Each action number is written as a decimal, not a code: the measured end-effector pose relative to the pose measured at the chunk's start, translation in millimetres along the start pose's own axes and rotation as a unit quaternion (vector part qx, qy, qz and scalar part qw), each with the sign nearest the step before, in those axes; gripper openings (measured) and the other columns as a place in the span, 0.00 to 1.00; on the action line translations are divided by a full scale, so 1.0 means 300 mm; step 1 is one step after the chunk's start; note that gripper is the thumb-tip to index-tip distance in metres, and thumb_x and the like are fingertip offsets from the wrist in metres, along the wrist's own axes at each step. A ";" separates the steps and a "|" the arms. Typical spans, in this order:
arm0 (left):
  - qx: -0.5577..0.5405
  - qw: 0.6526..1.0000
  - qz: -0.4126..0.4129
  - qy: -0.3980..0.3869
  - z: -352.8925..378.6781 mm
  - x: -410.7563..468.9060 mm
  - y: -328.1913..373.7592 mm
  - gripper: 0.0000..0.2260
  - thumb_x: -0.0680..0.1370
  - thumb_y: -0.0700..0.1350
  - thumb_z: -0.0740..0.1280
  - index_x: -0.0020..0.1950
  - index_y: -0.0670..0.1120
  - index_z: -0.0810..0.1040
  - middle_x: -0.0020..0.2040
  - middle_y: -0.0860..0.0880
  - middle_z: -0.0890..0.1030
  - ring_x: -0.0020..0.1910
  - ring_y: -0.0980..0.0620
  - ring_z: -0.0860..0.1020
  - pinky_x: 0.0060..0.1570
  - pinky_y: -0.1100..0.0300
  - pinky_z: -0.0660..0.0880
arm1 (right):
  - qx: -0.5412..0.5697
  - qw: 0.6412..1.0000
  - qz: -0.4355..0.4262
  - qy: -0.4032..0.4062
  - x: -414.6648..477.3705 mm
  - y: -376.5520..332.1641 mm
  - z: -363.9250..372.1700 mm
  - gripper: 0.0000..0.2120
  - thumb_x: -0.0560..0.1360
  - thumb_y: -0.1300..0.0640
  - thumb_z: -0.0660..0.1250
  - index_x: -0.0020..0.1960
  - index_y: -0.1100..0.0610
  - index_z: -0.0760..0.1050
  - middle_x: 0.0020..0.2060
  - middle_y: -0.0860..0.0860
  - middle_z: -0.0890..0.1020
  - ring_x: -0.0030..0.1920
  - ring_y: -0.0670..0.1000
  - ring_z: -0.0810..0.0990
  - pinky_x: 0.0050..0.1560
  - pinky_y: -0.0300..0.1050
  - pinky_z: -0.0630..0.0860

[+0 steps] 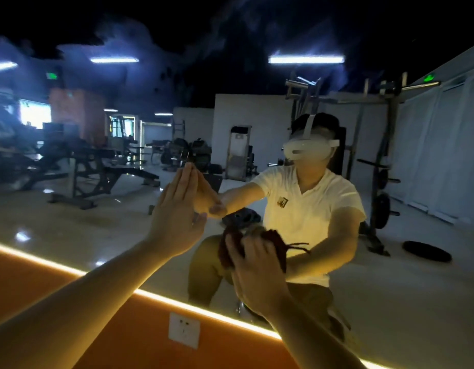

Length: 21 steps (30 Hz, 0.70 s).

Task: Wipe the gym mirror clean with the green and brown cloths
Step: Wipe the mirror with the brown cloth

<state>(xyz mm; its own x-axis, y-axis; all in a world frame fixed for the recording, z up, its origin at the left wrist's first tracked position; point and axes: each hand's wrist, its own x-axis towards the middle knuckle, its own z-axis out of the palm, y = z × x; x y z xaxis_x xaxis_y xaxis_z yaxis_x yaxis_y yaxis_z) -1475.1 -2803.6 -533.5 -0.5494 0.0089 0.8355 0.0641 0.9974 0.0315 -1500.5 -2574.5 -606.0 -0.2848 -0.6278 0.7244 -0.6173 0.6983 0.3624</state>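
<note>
1. The left hand (177, 209) is lying flat on the mirror (118, 225), fingers straight and together, holding nothing. It looks to be bracing the person while the other arm is working.
2. The right hand (254, 262) is gripping the brown cloth (277, 242), fingers curling over the wad and pushing it against the mirror low down, just right of the braced palm. Bunching it up is probably giving firmer rubbing pressure.
3. Counting now: two hands are meeting the mirror, and only one cloth is showing. The green cloth is not in view.
4. Below the mirror, one light strip (57, 265) is glowing along its bottom edge, and one wall socket (184, 330) is sitting under that.
</note>
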 end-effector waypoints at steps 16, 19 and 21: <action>-0.082 0.986 -0.095 0.112 -0.003 -0.035 -0.301 0.34 0.83 0.56 0.55 0.84 0.39 0.53 0.84 0.39 0.52 0.83 0.40 0.53 0.78 0.45 0.56 | -0.069 0.935 0.187 0.294 0.584 0.147 -0.194 0.22 0.80 0.59 0.61 0.73 0.59 0.72 0.58 0.67 0.76 0.58 0.66 0.76 0.56 0.62 0.74; -0.095 0.978 -0.102 0.157 0.022 -0.033 -0.345 0.31 0.85 0.54 0.53 0.83 0.38 0.54 0.84 0.38 0.53 0.83 0.40 0.53 0.79 0.44 0.58 | -0.041 0.976 0.105 0.186 0.507 -0.107 -0.004 0.27 0.77 0.58 0.65 0.76 0.59 0.70 0.61 0.64 0.72 0.63 0.65 0.73 0.61 0.62 0.74; -0.091 0.977 -0.083 0.171 0.047 -0.035 -0.383 0.29 0.86 0.52 0.53 0.83 0.37 0.54 0.84 0.37 0.53 0.83 0.39 0.54 0.79 0.43 0.58 | -0.019 0.990 0.050 0.129 0.416 -0.226 0.092 0.30 0.73 0.58 0.71 0.75 0.59 0.72 0.61 0.61 0.69 0.62 0.61 0.71 0.59 0.58 0.77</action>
<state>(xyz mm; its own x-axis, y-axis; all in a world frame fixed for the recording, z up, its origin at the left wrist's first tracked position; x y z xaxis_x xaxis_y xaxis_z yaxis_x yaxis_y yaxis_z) -1488.4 -2917.2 -553.6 -0.2552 -0.2073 0.9444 0.1615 0.9539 0.2530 -1514.5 -2709.7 -556.2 -0.1433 -0.4489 0.8820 -0.5657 0.7684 0.2992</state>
